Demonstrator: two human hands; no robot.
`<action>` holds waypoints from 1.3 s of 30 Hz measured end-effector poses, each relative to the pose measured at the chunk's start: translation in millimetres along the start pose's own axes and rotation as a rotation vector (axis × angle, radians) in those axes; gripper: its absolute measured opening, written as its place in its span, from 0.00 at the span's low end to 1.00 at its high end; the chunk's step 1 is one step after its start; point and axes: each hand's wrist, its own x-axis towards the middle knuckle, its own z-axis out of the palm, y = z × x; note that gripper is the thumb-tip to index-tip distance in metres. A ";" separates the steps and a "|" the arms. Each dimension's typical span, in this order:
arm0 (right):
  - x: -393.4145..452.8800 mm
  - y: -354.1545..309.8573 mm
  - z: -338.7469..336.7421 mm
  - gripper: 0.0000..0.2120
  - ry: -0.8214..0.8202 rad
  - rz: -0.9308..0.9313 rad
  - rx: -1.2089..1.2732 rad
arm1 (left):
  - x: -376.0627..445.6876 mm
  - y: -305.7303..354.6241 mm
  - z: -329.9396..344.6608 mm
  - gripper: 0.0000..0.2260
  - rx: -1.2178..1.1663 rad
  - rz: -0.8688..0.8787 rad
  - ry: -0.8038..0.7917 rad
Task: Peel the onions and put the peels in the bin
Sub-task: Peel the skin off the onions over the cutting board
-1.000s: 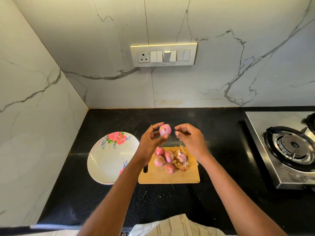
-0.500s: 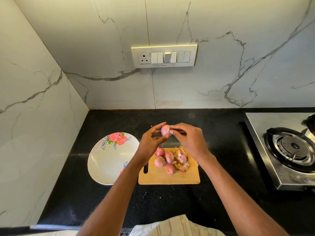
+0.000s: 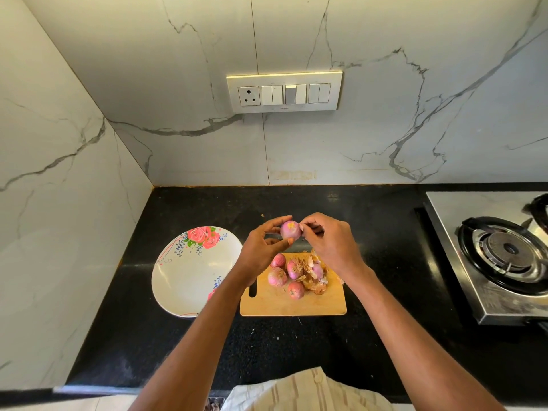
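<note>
My left hand [image 3: 261, 246] holds a small pink onion [image 3: 290, 229] between thumb and fingers, above the far edge of a wooden cutting board [image 3: 293, 304]. My right hand [image 3: 329, 241] pinches at the onion's right side with its fingertips. On the board lie several small red onions [image 3: 277, 276] and a heap of dry brown peels [image 3: 314, 281]. No bin is in view.
A white flowered plate [image 3: 189, 274] sits left of the board on the black counter [image 3: 296, 345]. A steel gas stove [image 3: 501, 256] stands at the right. Marble walls close off the back and left, with a switch panel [image 3: 284, 91] on the back wall.
My right hand has moved left from beside the onion until its fingertips touch the onion's right side. The left hand has kept the onion in nearly the same place.
</note>
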 end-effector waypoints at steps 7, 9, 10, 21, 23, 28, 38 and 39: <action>-5.1 15.1 3.7 0.04 -0.081 0.261 0.003 | -2.0 -4.4 -1.2 0.21 -0.031 -0.027 0.060; -9.2 23.0 6.0 0.07 -0.205 0.310 -0.054 | -2.2 -7.7 -3.2 0.20 -0.072 -0.040 0.078; -12.5 26.8 7.2 0.10 -0.269 0.329 -0.082 | -2.6 -8.9 -3.3 0.20 -0.081 -0.045 0.084; -9.7 21.3 8.0 0.01 -0.310 0.283 -0.080 | -4.1 -7.8 0.9 0.22 -0.017 0.005 0.097; -6.1 16.4 3.5 0.04 -0.255 0.280 -0.050 | -3.5 -7.0 1.8 0.21 -0.023 0.010 0.086; -0.7 9.8 -3.7 0.02 -0.275 0.222 -0.090 | -1.8 -4.7 -0.9 0.21 0.006 0.026 0.068; 8.2 -9.3 -3.2 0.11 -0.135 0.029 0.044 | 3.1 -6.2 0.1 0.21 0.080 0.002 0.076; 7.6 -8.2 -3.2 0.11 -0.122 0.017 0.027 | 3.4 -7.1 0.1 0.21 0.086 0.003 0.075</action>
